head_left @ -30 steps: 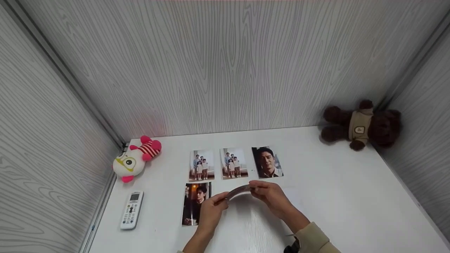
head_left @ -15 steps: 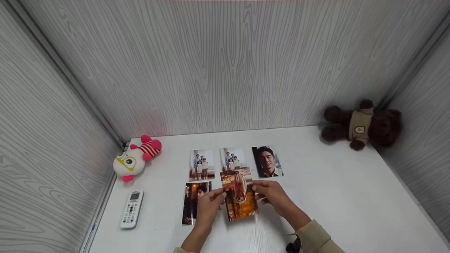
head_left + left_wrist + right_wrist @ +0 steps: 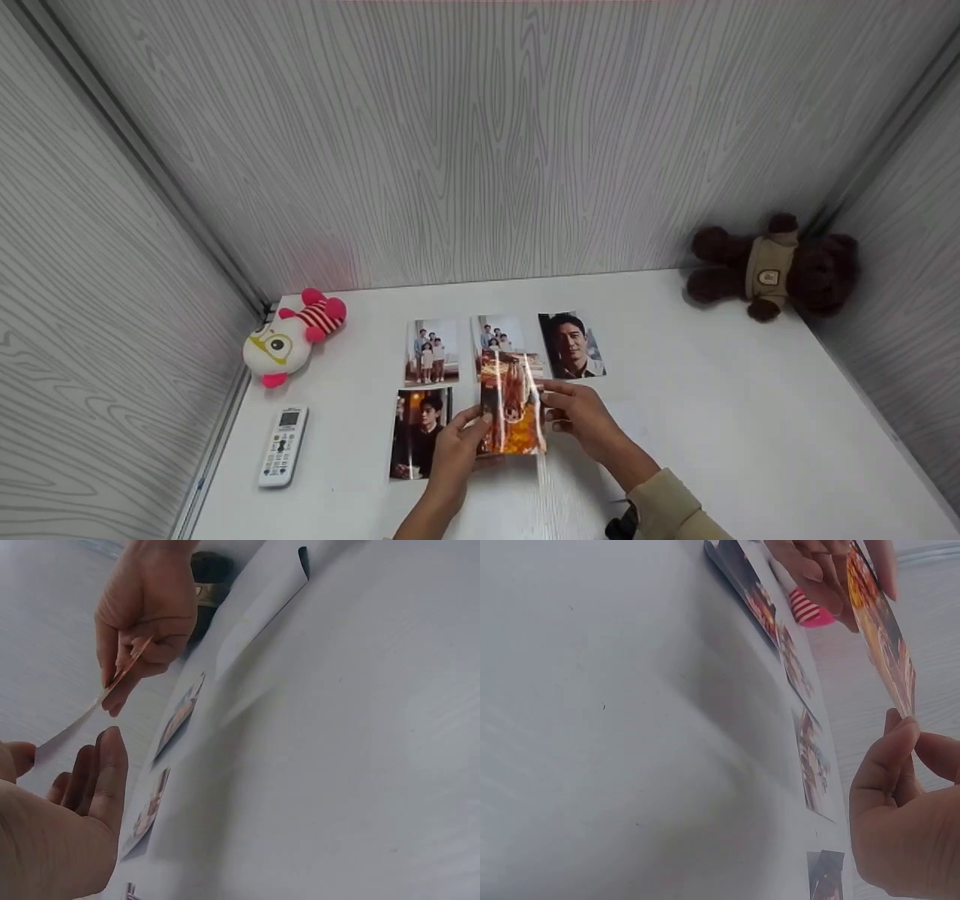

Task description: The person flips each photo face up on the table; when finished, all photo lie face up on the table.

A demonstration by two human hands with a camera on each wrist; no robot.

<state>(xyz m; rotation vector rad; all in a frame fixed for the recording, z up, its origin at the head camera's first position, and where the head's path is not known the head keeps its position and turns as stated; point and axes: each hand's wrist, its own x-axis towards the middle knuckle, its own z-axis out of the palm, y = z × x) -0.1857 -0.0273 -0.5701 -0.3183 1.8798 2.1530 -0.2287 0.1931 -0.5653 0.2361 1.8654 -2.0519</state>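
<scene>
A glossy photo print [image 3: 514, 409] with an orange autumn scene, its figure upside down, is held above the white table between both hands. My left hand [image 3: 452, 454] grips its left edge, thumb in front and fingers behind; in the left wrist view the left hand [image 3: 60, 832] has its other fingers spread off the print. On the opposite edge, my right hand [image 3: 589, 424] pinches it between thumb and fingers, as the right wrist view of the right hand [image 3: 907, 810] shows. The print partly hides a family photo [image 3: 495, 334]. Beside the left hand lies a dark portrait photo [image 3: 412, 442].
Another family photo [image 3: 433, 352] and a man's portrait photo [image 3: 572, 345] lie in the back row. At left are a remote control [image 3: 283, 448] and a pink-and-white plush toy [image 3: 289, 345]. A brown teddy bear [image 3: 772, 268] lies at the back right, near the walls.
The print was seen nearly edge-on and bowed; it has turned so its picture faces up toward the head camera, then shifted slightly right. Both hands keep hold of it.
</scene>
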